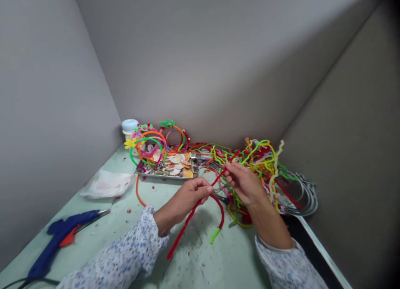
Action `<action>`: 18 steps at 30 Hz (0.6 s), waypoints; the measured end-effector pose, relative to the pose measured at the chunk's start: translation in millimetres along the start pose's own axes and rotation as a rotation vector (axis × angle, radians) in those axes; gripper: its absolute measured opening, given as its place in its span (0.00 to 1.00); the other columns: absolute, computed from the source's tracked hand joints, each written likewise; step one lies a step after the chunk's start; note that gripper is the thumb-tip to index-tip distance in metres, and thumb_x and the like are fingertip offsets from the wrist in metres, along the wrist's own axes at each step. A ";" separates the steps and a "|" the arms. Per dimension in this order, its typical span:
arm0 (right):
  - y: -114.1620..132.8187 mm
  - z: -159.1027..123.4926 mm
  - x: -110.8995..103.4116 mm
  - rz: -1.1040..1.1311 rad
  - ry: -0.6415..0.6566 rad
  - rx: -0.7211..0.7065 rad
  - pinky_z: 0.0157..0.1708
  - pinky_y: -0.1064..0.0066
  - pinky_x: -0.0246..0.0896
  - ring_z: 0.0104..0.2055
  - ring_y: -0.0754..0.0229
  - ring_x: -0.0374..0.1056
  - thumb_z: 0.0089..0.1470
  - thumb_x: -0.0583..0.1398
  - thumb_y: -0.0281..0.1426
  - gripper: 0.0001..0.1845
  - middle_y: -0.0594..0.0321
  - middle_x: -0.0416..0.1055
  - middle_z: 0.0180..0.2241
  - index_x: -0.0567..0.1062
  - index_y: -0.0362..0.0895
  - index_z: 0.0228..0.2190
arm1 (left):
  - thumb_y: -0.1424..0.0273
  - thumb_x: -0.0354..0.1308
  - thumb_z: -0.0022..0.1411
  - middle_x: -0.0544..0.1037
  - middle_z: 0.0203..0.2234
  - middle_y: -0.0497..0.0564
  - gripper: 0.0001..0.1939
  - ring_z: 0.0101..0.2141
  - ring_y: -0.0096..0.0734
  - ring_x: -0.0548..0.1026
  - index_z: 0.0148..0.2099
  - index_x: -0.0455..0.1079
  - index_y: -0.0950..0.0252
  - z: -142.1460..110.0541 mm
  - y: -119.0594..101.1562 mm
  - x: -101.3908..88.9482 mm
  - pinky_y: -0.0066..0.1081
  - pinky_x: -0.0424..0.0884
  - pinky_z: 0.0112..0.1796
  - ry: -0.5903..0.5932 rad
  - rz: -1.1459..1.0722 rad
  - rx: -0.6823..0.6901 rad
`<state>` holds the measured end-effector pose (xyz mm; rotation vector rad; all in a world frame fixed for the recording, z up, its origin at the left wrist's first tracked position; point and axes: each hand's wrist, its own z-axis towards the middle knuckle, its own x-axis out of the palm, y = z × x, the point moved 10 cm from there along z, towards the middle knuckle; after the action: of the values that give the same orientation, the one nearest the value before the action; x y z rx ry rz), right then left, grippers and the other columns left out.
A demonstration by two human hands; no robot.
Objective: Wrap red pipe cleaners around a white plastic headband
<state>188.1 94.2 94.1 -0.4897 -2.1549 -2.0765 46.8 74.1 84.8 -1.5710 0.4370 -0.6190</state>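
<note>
A red pipe cleaner (184, 228) runs slantwise between my two hands above the table. My left hand (194, 193) pinches it near its middle, and the tail hangs down toward me. Higher up and to the right, my right hand (242, 180) pinches the same strip close to its upper part. Below my left hand curves another red piece with a bright green tip (215, 235); whether it joins the held strip is hidden by my fingers. Behind my right hand spreads a tangled heap of colourful pipe cleaners (262, 155).
A metal tray (175, 177) holds shells, with pipe-cleaner headbands (153, 135) over it. A blue glue gun (59, 235) lies at left, near a clear plastic bag (108, 184). A blue-lidded container (129, 125) stands in the corner; coiled wire (308, 195) lies right. Grey walls enclose the table.
</note>
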 end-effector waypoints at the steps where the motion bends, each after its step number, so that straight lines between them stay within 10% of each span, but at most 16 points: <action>1: -0.4 -0.1 0.6 0.009 0.012 0.009 0.15 0.78 0.55 0.17 0.71 0.60 0.39 0.69 0.39 0.14 0.67 0.68 0.20 0.74 0.42 0.25 | 0.62 0.57 0.57 0.61 0.18 0.42 0.12 0.20 0.19 0.55 0.31 0.63 0.66 -0.5 0.1 -0.2 0.25 0.49 0.23 -0.001 -0.001 -0.008; 18: 19.6 4.4 -31.6 0.126 -0.118 -0.104 0.14 0.80 0.53 0.17 0.72 0.58 0.39 0.69 0.34 0.13 0.71 0.65 0.19 0.71 0.45 0.24 | 0.58 0.57 0.57 0.62 0.18 0.42 0.15 0.19 0.19 0.56 0.31 0.63 0.66 -4.8 8.6 8.8 0.24 0.50 0.23 0.088 0.068 -0.091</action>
<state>224.5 93.9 103.1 -0.7568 -2.0243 -2.1488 51.4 64.1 77.5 -1.6126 0.5889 -0.6248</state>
